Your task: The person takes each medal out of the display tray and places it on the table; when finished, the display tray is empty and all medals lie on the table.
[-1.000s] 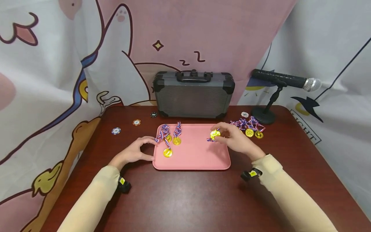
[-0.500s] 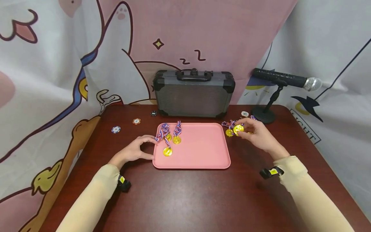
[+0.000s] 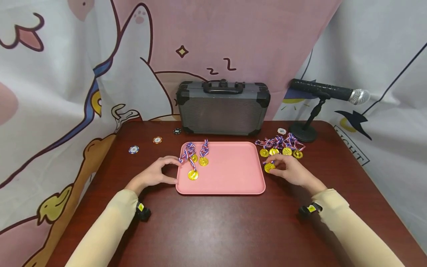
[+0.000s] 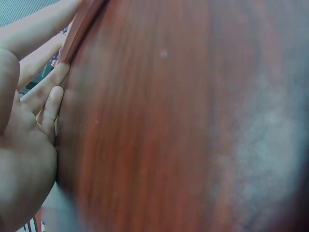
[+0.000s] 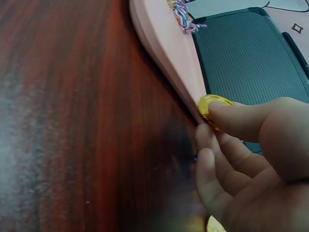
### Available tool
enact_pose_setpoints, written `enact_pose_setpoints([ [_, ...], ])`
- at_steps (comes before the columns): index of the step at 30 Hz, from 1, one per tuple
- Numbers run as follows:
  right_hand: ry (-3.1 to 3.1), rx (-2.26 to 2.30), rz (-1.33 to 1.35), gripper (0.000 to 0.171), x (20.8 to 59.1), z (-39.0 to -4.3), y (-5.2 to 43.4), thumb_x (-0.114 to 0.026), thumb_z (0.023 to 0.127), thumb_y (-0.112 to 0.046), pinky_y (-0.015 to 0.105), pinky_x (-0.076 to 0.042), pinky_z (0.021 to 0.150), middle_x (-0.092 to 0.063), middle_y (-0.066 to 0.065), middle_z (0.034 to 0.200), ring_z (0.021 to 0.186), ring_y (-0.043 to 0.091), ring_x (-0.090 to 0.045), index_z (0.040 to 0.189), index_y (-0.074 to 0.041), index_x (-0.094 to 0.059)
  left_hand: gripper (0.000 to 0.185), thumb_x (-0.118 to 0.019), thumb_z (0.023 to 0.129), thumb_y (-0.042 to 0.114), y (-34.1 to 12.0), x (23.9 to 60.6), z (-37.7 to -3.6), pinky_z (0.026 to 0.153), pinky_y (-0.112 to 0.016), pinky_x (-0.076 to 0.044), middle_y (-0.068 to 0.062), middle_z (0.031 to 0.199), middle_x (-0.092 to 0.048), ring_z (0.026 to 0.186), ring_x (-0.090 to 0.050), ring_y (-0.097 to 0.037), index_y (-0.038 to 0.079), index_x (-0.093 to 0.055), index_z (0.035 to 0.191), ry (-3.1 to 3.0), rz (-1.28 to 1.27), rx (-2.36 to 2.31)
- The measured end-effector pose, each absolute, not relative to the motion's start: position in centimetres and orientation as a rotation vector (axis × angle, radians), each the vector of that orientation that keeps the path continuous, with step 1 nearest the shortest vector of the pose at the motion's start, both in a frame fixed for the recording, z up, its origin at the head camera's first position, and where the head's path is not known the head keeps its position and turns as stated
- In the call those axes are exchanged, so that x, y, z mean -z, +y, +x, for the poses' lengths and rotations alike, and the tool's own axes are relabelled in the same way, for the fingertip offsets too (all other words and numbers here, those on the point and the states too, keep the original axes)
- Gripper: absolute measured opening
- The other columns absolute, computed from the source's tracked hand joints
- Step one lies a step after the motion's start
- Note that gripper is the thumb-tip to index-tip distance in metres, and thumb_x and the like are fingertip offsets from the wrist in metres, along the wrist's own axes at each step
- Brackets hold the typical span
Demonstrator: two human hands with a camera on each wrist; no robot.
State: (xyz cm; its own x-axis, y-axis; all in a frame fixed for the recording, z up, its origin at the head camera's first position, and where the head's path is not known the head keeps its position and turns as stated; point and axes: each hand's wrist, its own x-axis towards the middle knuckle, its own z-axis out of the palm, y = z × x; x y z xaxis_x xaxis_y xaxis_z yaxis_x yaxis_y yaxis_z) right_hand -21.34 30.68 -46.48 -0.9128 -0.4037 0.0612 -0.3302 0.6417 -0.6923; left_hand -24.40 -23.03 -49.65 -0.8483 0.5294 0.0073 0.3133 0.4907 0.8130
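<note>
In the head view my right hand (image 3: 289,171) pinches a gold medal (image 3: 269,168) with a striped ribbon, just off the right edge of the pink tray (image 3: 230,192). The right wrist view shows the thumb over the medal's face (image 5: 212,105), with fingers beneath. My left hand (image 3: 156,171) stands at the tray's left rim, thumb and fingers spread apart, fingertips touching the edge. In the left wrist view its fingers (image 4: 43,94) meet the rim. On the tray's left part lie three medals, one of them a gold medal (image 3: 192,174) nearest the front.
Behind the right hand lies a row of several medals (image 3: 287,151) with tangled ribbons (image 3: 278,141). A grey case (image 3: 223,115) stands at the back. A microphone on a stand (image 3: 303,131) is at back right. Poker chips (image 3: 133,149) lie at left; a white chip (image 3: 281,131) at right.
My right hand has gone from above the tray's right part over to the medal row, then nearer to me beside the tray edge, medal still pinched. The left hand and tray keep their place.
</note>
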Motion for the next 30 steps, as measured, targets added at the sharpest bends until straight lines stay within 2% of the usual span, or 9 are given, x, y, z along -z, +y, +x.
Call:
enact_pose_setpoints([
  [9,2.764,1.013,-0.708,0.036,47.1,-20.6,30.2,-0.086,0.086,-0.005,0.028,-0.056,0.072,-0.071,0.001,0.096,0.082,0.014,-0.066,0.119,-0.010,-0.072,0.055,-0.096,0.076,0.025,-23.1,49.6,-24.2,0.118,-0.063,-0.026,-0.011,0.148,-0.057,0.142,-0.041,-0.035,0.018,-0.074,0.126,2.490,0.712,-1.294],
  [18,2.814,0.866,-0.761,0.041,46.8,-20.3,29.9,-0.088,0.085,-0.007,0.028,-0.052,0.066,-0.070,0.000,0.093,0.073,0.008,-0.062,0.122,-0.011,-0.070,0.054,-0.097,0.076,0.023,-23.1,49.8,-24.3,0.118,-0.063,-0.025,-0.012,0.147,-0.058,0.141,-0.043,-0.035,0.017,-0.074,0.125,2.484,0.733,-1.315],
  [24,2.814,0.831,-0.791,0.046,46.4,-20.1,29.9,-0.089,0.084,-0.008,0.031,-0.056,0.070,-0.072,0.000,0.096,0.077,0.007,-0.065,0.126,-0.009,-0.069,0.054,-0.097,0.076,0.025,-23.1,49.8,-24.3,0.118,-0.063,-0.026,-0.011,0.147,-0.058,0.141,-0.043,-0.034,0.018,-0.074,0.124,2.491,0.737,-1.309],
  [30,2.873,0.807,-0.833,0.048,45.6,-20.4,30.0,-0.090,0.082,-0.007,0.032,-0.056,0.069,-0.073,0.004,0.098,0.081,0.012,-0.068,0.126,-0.008,-0.070,0.054,-0.097,0.076,0.026,-23.1,49.8,-24.5,0.119,-0.062,-0.027,-0.009,0.145,-0.060,0.141,-0.043,-0.033,0.018,-0.075,0.124,2.488,0.741,-1.306],
])
